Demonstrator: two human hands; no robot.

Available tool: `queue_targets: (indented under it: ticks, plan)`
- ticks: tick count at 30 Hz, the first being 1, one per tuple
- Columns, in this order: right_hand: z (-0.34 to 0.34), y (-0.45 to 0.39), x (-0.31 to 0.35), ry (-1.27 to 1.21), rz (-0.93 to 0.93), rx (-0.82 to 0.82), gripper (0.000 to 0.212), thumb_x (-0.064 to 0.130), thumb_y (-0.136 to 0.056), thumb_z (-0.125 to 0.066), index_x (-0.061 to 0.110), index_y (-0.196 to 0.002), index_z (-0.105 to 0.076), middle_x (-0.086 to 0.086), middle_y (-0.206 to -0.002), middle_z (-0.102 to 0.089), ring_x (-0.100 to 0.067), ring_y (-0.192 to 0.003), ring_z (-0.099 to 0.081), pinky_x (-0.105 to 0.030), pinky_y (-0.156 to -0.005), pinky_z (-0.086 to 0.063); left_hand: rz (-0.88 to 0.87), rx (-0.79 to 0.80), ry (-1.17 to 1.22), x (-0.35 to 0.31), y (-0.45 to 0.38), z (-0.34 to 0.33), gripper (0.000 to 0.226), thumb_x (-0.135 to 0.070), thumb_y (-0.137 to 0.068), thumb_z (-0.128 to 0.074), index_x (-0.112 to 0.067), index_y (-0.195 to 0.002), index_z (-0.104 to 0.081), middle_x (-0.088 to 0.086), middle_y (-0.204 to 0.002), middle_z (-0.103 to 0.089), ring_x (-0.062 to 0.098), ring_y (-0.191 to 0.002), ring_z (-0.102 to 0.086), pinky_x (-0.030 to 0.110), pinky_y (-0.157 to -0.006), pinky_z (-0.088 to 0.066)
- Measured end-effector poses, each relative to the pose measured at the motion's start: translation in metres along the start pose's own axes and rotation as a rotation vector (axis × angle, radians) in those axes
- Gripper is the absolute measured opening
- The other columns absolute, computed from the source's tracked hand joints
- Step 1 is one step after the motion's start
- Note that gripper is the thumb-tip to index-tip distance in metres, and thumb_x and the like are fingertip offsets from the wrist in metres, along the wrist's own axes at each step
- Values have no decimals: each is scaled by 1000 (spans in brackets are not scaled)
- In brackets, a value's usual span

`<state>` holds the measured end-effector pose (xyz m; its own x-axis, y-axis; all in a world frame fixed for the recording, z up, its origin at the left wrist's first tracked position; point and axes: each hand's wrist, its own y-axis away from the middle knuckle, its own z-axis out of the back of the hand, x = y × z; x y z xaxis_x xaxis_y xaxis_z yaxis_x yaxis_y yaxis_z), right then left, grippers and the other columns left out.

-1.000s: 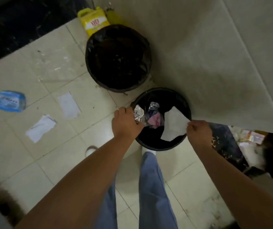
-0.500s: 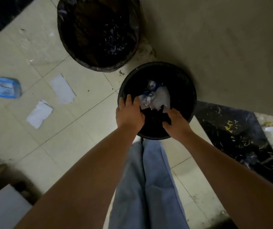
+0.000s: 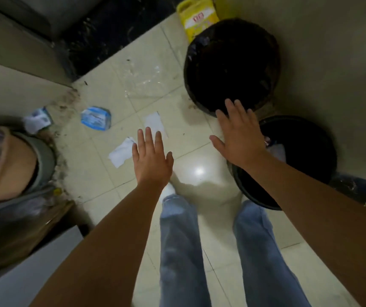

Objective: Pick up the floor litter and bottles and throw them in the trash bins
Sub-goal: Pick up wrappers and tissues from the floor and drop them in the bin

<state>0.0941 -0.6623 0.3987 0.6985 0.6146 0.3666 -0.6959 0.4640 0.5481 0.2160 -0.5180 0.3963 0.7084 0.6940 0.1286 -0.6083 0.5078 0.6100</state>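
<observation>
Two black trash bins stand by the wall: a large one [image 3: 230,63] lined with a black bag, and a smaller one [image 3: 306,138] to its lower right with some litter inside. My left hand [image 3: 152,158] hovers open over the tiled floor, just right of a torn white paper [image 3: 121,152]. A second white paper [image 3: 155,124] lies just beyond its fingertips. My right hand [image 3: 239,134] is open and empty between the two bins. A blue and white plastic packet [image 3: 95,118] lies further left, and another small packet [image 3: 37,119] sits by the wall.
A yellow jug [image 3: 196,18] stands behind the large bin. A grey round container [image 3: 44,158] and a white box [image 3: 22,269] are at the left. My legs in blue jeans [image 3: 182,251] stand on the floor. A clear plastic film [image 3: 142,80] lies on the tiles.
Both hands have left the small bin empty, the paper and foil litter dropped inside. The view has swung left, and my left hand has moved out over the papers on the floor.
</observation>
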Motion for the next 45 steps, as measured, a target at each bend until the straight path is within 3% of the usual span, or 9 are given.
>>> queue_targets:
  ticks: [10, 13, 17, 22, 30, 34, 37, 40, 45]
  plan:
    - [-43, -137, 200, 177, 61, -8, 62, 36, -91, -31, 3, -143, -28, -24, -154, -22, -39, -143, -19, -53, -117, -16, 166, -7, 100, 240, -88, -15, 63, -41, -101, -29, -9, -150, -4, 15, -160, 2, 32, -148, 7, 44, -122, -4]
    - [-96, -181, 248, 216, 18, 138, 63, 38, -92, -29, 6, -146, -20, -19, -158, -13, -33, -147, -9, -48, -120, -10, 201, 89, 156, 305, -121, -52, 64, -39, -101, -31, -11, -151, -2, 15, -160, 2, 33, -148, 8, 44, -122, -4]
    - [-135, -201, 254, 290, -19, 218, 56, 31, -96, -39, 7, -144, -25, -15, -156, -20, -29, -146, -13, -42, -120, -13, 152, 219, 143, 325, -139, -85, 64, -35, -100, -37, -11, -150, -4, 14, -160, -3, 32, -148, -2, 41, -121, -14]
    - [-223, -268, 247, 343, -99, 338, 44, 30, -95, -44, 4, -130, -46, -16, -133, -51, -30, -123, -46, -38, -103, -38, 122, 337, 171, 331, -199, -179, 50, -31, -98, -47, -7, -138, -30, 13, -140, -42, 28, -126, -44, 35, -99, -43]
    - [-353, -325, 183, 332, -186, 389, 60, 37, -92, -50, 5, -138, -30, -18, -140, -39, -31, -126, -42, -39, -100, -43, 42, 194, 393, 295, -293, -321, 61, -31, -97, -49, -6, -147, -23, 15, -154, -28, 31, -140, -28, 40, -113, -30]
    - [-385, -336, 162, 369, -166, 305, 53, 33, -92, -51, 0, -131, -38, -22, -133, -44, -34, -117, -47, -39, -94, -46, -35, 9, 431, 287, -310, -358, 51, -10, -69, -83, 10, -113, -62, 32, -100, -69, 46, -89, -67, 46, -71, -57]
    - [-394, -343, 155, 341, -85, 221, 31, 18, -93, -51, -6, -112, -54, -28, -114, -55, -40, -100, -55, -43, -82, -49, -100, -66, 452, 291, -315, -369, 41, 5, -52, -89, 12, -87, -69, 30, -72, -70, 43, -62, -69, 43, -52, -58]
    - [-392, -350, 153, 333, -6, 232, 22, 8, -93, -48, -9, -97, -61, -29, -100, -61, -39, -87, -58, -44, -79, -49, -170, -23, 439, 298, -316, -367, 32, 15, -41, -88, 8, -67, -71, 25, -57, -68, 36, -47, -67, 38, -43, -57]
    - [-361, -347, 173, 347, -25, 269, 26, 6, -93, -41, -8, -111, -55, -26, -117, -55, -37, -102, -54, -41, -87, -45, -150, -105, 510, 314, -306, -326, 12, 3, -60, -67, 1, -69, -74, 22, -56, -68, 36, -48, -65, 38, -50, -55]
